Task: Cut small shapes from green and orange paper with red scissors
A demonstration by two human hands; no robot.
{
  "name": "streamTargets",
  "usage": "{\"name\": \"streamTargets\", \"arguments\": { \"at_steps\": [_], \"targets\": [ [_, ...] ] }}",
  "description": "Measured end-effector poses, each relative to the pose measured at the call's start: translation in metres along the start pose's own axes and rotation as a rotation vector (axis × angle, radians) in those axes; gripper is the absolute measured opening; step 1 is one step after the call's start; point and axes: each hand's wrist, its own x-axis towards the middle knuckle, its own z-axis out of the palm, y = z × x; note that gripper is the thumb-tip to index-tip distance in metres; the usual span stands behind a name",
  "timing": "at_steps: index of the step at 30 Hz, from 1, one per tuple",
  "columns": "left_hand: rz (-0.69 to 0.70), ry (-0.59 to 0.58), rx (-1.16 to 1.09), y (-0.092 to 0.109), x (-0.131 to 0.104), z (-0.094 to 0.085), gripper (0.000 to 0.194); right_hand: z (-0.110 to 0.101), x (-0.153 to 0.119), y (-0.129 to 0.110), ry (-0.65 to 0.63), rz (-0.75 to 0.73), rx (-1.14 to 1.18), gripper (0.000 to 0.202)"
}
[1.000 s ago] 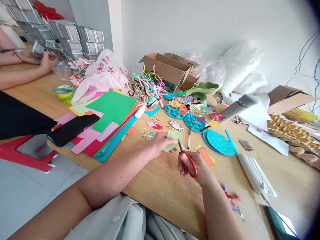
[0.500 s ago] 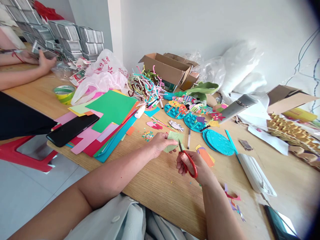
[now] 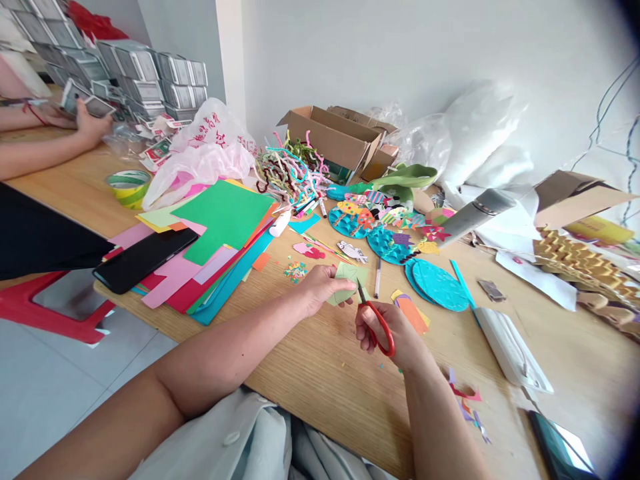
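Between thumb and fingers, my left hand (image 3: 323, 291) pinches a small piece of light green paper (image 3: 346, 274) with faint drawn lines. My right hand (image 3: 393, 331) grips red-handled scissors (image 3: 384, 328), their blades at the paper's right edge, partly hidden by it. Both hands are above the wooden table. Just beyond them lie a white fish cutout (image 3: 353, 251), a pink and red fish cutout (image 3: 309, 251), a small heap of coloured paper bits (image 3: 295, 272) and a pen (image 3: 378, 278). Orange and yellow paper strips (image 3: 413, 313) rest beside my right hand.
At left, a black phone (image 3: 145, 260) lies on stacked coloured paper (image 3: 230, 217). Blue discs (image 3: 443, 285), a power strip (image 3: 513, 348) and a grey bottle (image 3: 477, 212) stand or lie at right. Pipe cleaners (image 3: 287, 170) and a cardboard box (image 3: 333, 137) are behind. Another person's hands (image 3: 93, 123) hold grey frames.
The fingers of my right hand have shifted slightly on the scissor handles. My left hand and the paper stay almost still. The other person's hands have tilted the frames up.
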Motion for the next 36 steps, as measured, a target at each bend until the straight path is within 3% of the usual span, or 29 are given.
{"name": "streamTargets", "arguments": {
  "at_steps": [36],
  "targets": [
    [-0.026, -0.006, 0.013, 0.0011, 0.0004, 0.0000, 0.011, -0.0002, -0.0007, -0.0006, -0.014, -0.011, 0.014, 0.036]
  ]
}}
